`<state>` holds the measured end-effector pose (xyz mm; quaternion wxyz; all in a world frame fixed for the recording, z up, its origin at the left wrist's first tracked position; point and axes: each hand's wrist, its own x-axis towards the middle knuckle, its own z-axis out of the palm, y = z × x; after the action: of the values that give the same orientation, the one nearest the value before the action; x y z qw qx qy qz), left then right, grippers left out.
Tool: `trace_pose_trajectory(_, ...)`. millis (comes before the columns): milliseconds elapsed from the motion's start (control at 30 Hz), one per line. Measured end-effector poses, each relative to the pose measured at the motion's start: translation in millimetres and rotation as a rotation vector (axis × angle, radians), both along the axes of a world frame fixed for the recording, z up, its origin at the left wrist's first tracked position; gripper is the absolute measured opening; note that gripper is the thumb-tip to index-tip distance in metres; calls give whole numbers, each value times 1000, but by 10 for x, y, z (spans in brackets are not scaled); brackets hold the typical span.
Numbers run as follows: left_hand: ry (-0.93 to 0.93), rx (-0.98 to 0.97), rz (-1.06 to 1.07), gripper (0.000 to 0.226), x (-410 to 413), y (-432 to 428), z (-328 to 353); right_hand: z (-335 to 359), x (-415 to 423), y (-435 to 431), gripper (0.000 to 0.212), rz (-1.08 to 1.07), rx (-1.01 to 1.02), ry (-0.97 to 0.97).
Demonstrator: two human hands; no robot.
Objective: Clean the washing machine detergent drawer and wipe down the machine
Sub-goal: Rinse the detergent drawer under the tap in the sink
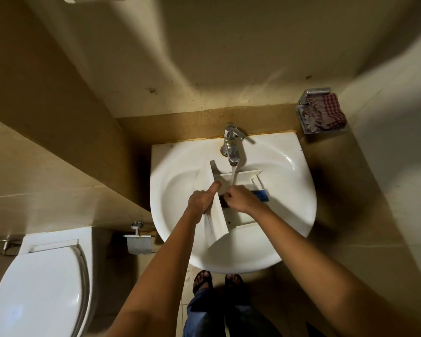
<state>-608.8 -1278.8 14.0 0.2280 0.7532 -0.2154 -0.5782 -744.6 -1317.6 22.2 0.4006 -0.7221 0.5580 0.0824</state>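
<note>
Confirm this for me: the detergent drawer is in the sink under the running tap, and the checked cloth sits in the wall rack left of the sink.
Wrong side: the head view shows the checked cloth in the wall rack right of the sink. The detergent drawer is indeed in the sink under the running tap.

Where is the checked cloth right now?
In the head view, the checked cloth lies upper right, in the metal wall holder, right of the tap.
</note>
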Motion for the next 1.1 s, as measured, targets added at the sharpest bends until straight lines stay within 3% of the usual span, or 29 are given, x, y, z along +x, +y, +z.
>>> trace_pose_trajectory(200, -11, 7, 5, 74, 12, 0, -55, -206, -105, 196, 24, -50, -214, 110)
trace_pose_trajectory(367, -4, 6, 16, 69, -11, 0, -35, -385, -30, 479, 22, -286, -509, -19)
trace_pose_trajectory(467, 22, -1, 20, 85, -13, 0, 0, -476, -116, 673, 43, -45, -514, -181)
trace_pose_trajectory(533, 38, 1, 25, 96, -20, 4, 12, -546, -214, 732, 59, 129, -524, -186)
trace_pose_trajectory(700, -22, 7, 30, 82, -32, 12, -5, -494, -328, 604, 68, -100, -396, 89)
trace_pose_trajectory(933, -63, 10, 38, 97, -74, 18, 33, -446, -378, 510, 50, 178, -491, -114)
trace_pose_trajectory(1033, -39, 24, 44, 118, -1, 70, 43, -501, -524, 371, 45, -99, -482, -48)
trace_pose_trajectory(1100, 41, 36, 21, 102, 37, 124, 29, -452, -497, 245, 36, -407, -388, -51)
